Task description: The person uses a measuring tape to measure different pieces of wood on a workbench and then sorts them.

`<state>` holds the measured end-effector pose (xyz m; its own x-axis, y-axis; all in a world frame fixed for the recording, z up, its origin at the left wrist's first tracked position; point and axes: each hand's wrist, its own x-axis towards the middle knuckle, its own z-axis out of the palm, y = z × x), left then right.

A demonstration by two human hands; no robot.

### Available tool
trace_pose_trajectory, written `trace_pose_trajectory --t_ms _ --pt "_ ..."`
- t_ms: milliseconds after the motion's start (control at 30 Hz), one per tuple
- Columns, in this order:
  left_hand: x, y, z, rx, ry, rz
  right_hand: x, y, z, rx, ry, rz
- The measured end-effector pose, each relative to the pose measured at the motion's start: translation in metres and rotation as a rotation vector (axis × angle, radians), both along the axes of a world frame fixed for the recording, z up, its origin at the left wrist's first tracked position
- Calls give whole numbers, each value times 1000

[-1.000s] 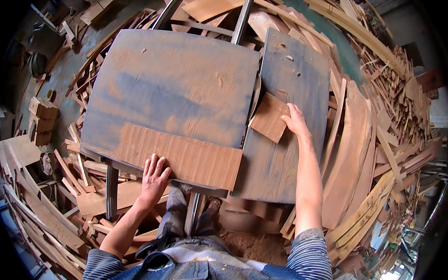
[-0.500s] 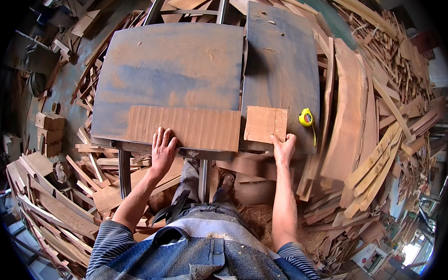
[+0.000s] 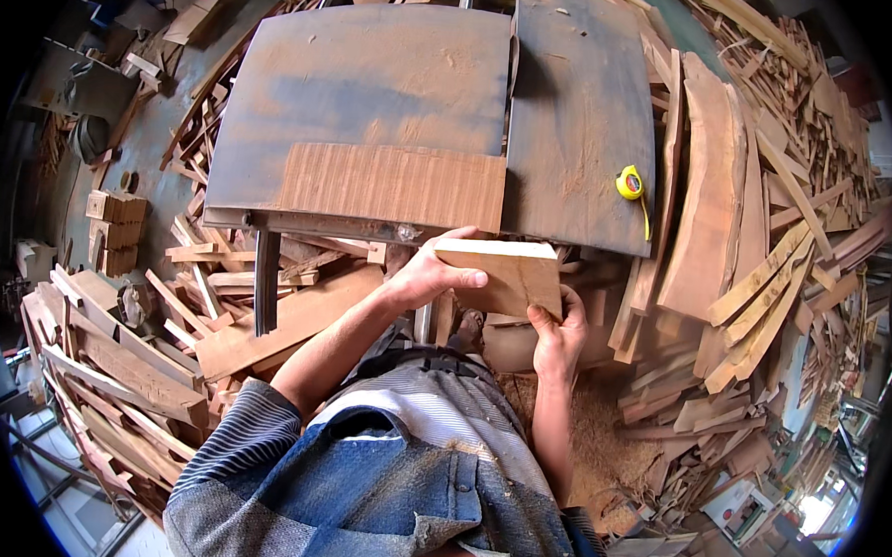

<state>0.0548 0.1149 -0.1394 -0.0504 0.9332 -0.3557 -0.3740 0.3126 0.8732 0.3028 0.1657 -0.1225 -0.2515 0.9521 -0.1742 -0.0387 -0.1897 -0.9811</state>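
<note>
Between both hands I hold a small squarish wooden block (image 3: 513,283), tilted up in front of the table's near edge so a pale edge shows on top. My left hand (image 3: 444,272) grips its left end, thumb across the near face. My right hand (image 3: 559,335) pinches its lower right corner. Just beyond my left hand, a wide reddish-brown board (image 3: 394,185) lies flat along the near edge of the saw table (image 3: 375,71). A yellow tape measure (image 3: 629,183) rests on the table's right section, its blade end poking out toward me.
A narrow slot with a dark blade-like piece (image 3: 514,66) divides the sawdust-covered tabletop. Long planks (image 3: 704,190) lean close on the right. Offcuts (image 3: 112,393) are heaped at the left, and sawdust (image 3: 598,444) covers the floor by my legs.
The small block has come off the table's right section toward me and tilted up. My left hand has left the wide board and taken hold of the block too. The view has shifted.
</note>
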Motion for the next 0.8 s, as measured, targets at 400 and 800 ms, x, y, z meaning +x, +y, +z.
trace_pose_trajectory --t_ms 400,800 --pt "13 -21 43 102 72 141 -11 9 9 383 -453 107" --pt "-55 -86 9 -129 -415 949 -39 11 0 165 -403 361"
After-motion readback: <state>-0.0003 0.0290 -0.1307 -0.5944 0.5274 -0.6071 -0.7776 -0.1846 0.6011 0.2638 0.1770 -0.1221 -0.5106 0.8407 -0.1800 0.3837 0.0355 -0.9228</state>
